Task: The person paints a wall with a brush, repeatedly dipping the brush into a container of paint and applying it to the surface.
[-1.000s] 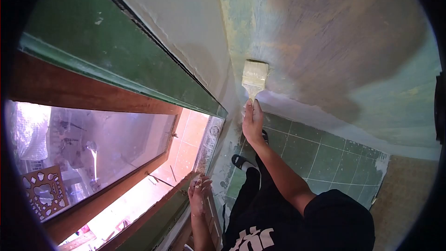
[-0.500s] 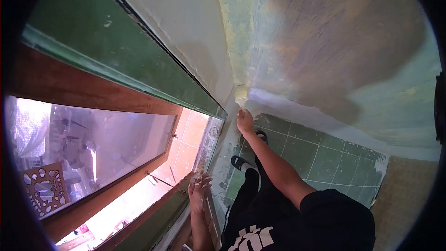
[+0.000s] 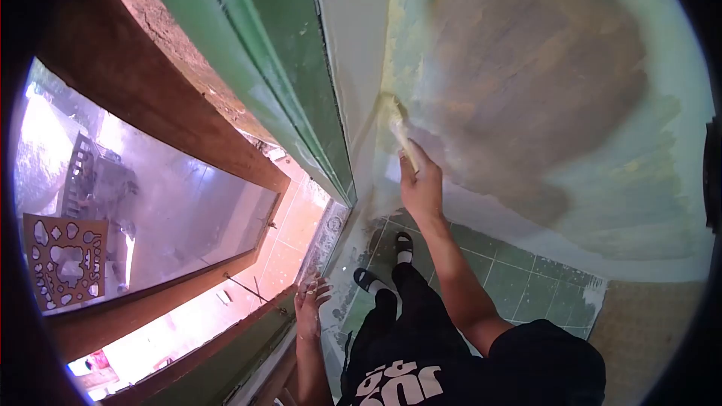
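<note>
My right hand (image 3: 423,186) is closed around the handle of a paintbrush (image 3: 398,124). Its bristles touch the corner where the pale grey strip of wall (image 3: 357,22) meets the yellow-green painted wall (image 3: 665,158). Low on the left, my left hand (image 3: 309,302) is raised beside the door frame, fingers apart and marked with white paint. I see nothing held in it.
A green door frame (image 3: 263,53) runs along the left, next to a brown-framed glass door (image 3: 173,180). Green floor tiles (image 3: 511,286) spattered with white lie below, where my sandalled feet stand. A brown panel (image 3: 647,331) is at the lower right.
My right hand has moved the brush up along the wall corner, and the brush now tilts. My left hand stays low by the door frame. The view has turned somewhat.
</note>
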The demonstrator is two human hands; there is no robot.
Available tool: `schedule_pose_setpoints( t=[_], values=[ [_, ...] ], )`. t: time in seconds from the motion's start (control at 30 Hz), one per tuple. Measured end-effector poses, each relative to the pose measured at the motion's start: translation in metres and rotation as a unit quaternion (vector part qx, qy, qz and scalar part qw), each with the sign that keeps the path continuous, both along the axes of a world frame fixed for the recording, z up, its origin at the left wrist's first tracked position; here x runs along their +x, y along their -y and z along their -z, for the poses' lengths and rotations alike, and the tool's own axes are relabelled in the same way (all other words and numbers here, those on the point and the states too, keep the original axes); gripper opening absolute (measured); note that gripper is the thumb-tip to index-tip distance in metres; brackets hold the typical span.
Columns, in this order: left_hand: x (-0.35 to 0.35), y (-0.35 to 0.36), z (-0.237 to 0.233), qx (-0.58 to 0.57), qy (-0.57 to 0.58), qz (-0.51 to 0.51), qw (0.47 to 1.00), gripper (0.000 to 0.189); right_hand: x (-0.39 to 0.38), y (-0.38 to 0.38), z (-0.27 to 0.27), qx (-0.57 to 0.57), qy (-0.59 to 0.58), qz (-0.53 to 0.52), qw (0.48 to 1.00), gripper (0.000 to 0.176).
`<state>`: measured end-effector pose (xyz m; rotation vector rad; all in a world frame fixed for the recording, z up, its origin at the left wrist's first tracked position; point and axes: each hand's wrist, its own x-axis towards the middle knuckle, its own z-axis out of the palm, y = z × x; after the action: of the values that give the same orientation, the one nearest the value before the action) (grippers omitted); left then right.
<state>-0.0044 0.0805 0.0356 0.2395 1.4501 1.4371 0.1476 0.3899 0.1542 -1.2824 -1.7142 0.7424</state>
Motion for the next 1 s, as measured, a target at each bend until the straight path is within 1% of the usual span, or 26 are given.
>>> schedule_pose_setpoints(
  t=[0.07,0.1,0.17,0.2,0.23,0.3,0.33,0.37,0.4,0.43,0.47,0.53,0.57,0.6,0.63,0.67,0.7,0.73,0.77,0.8,0.83,0.87,0.93,0.97,1.0],
  values=[
    [-0.002,0.004,0.005,-0.004,0.003,-0.011,1.000,0.046,-0.003,0.005,-0.010,0.033,-0.049,-0.012,0.998,0.029],
    [-0.004,0.010,0.010,-0.012,0.005,-0.019,1.000,0.045,-0.009,0.004,0.010,0.020,-0.049,-0.016,0.998,0.029],
    [-0.003,0.014,0.014,-0.028,0.010,-0.022,0.999,0.045,-0.017,-0.007,0.066,0.140,-0.104,0.006,0.985,0.030],
    [-0.003,0.017,0.016,-0.037,0.015,-0.024,0.999,0.045,-0.019,-0.011,0.101,0.144,-0.102,0.015,0.984,0.029],
    [-0.002,0.020,0.017,-0.044,0.014,-0.023,0.999,0.045,-0.018,-0.013,0.133,0.138,-0.102,0.017,0.985,0.029],
    [-0.002,0.023,0.019,-0.040,0.022,-0.017,0.999,0.043,-0.015,-0.019,0.187,0.029,-0.071,0.014,0.997,0.029],
    [-0.003,0.024,0.020,-0.041,0.018,-0.013,0.999,0.043,-0.015,-0.021,0.207,0.033,-0.038,0.034,0.998,0.028],
    [-0.003,0.026,0.021,-0.028,0.016,-0.014,0.999,0.045,-0.014,-0.026,0.224,0.033,-0.042,0.035,0.998,0.028],
    [-0.004,0.029,0.020,-0.019,0.016,-0.016,1.000,0.046,-0.010,-0.026,0.240,0.023,-0.017,0.041,0.999,0.028],
    [-0.005,0.030,0.021,-0.020,0.014,-0.015,1.000,0.046,-0.008,-0.025,0.251,0.013,0.010,0.047,0.999,0.028],
    [-0.006,0.030,0.023,-0.034,0.015,-0.017,0.999,0.046,-0.006,-0.023,0.260,0.014,0.009,0.048,0.999,0.028],
    [-0.006,0.027,0.024,-0.042,0.016,-0.018,0.999,0.046,-0.001,-0.021,0.275,-0.048,0.086,0.066,0.993,0.029],
    [-0.005,0.025,0.022,-0.044,0.013,-0.019,0.999,0.045,0.002,-0.020,0.282,-0.043,0.087,0.067,0.993,0.029],
    [-0.005,0.024,0.021,-0.046,0.009,-0.020,0.999,0.045,0.005,-0.017,0.296,-0.076,0.137,0.073,0.985,0.030],
    [-0.004,0.023,0.020,-0.040,0.008,-0.019,0.999,0.045,0.005,-0.015,0.295,-0.109,0.185,0.078,0.973,0.032],
    [-0.004,0.022,0.020,-0.016,0.008,-0.013,1.000,0.045,0.006,-0.015,0.293,-0.103,0.183,0.080,0.974,0.032],
    [-0.004,0.019,0.018,0.007,0.008,-0.007,1.000,0.045,0.005,-0.014,0.282,-0.249,0.061,0.070,0.964,0.034],
    [-0.003,0.016,0.016,0.013,0.009,-0.007,1.000,0.045,0.004,-0.015,0.273,-0.387,-0.063,0.055,0.918,0.035],
    [-0.002,0.013,0.016,0.011,0.009,-0.007,1.000,0.045,0.004,-0.015,0.264,-0.383,-0.062,0.055,0.920,0.035],
    [0.000,0.010,0.014,0.009,0.010,-0.005,1.000,0.046,0.005,-0.015,0.254,-0.481,-0.282,0.023,0.830,0.031],
    [0.001,0.007,0.013,0.014,0.011,-0.004,1.000,0.046,0.003,-0.016,0.239,-0.545,-0.483,-0.013,0.685,0.028],
    [0.002,0.005,0.012,0.021,0.008,0.003,1.000,0.046,-0.003,-0.019,0.225,-0.543,-0.484,-0.013,0.686,0.028],
    [0.002,0.005,0.008,0.026,0.005,0.013,1.000,0.046,-0.024,-0.023,0.176,-0.492,-0.490,0.047,0.718,0.022],
    [0.001,0.003,0.005,0.022,0.005,0.017,1.000,0.046,-0.031,-0.020,0.157,-0.491,-0.491,0.048,0.718,0.022],
    [0.002,0.002,0.003,0.019,0.006,0.021,1.000,0.046,-0.036,-0.017,0.138,-0.476,-0.494,0.070,0.724,0.022]
  ],
)
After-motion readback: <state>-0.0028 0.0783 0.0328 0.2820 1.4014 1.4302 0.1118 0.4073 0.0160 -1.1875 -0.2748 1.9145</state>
